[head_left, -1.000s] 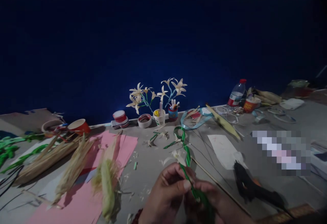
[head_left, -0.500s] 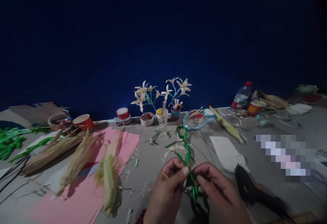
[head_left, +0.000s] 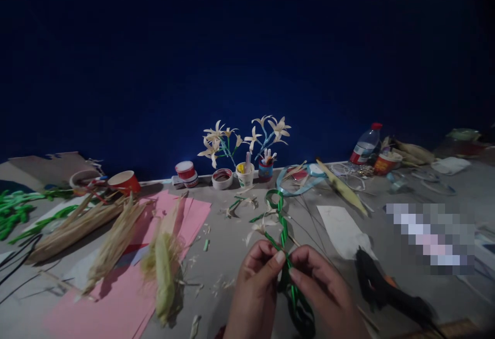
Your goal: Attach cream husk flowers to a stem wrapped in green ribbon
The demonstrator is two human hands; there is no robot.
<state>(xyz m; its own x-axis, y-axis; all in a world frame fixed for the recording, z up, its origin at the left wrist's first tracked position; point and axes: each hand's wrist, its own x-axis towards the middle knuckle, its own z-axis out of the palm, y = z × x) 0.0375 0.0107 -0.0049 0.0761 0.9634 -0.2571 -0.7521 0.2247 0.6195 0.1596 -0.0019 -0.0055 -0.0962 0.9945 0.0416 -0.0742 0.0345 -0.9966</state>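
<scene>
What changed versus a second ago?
The left hand and right hand moved up the picture, the white flower with them, showing more of the green ribbon below. No new grip or release is clear. Glue gun and pink paper stayed put.

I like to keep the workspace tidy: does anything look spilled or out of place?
Pale scraps lie scattered loose on the grey table between the pink paper and the left hand. They look like stray litter, not laid out in any order. I can make out no spilled liquid in this dim picture.
</scene>
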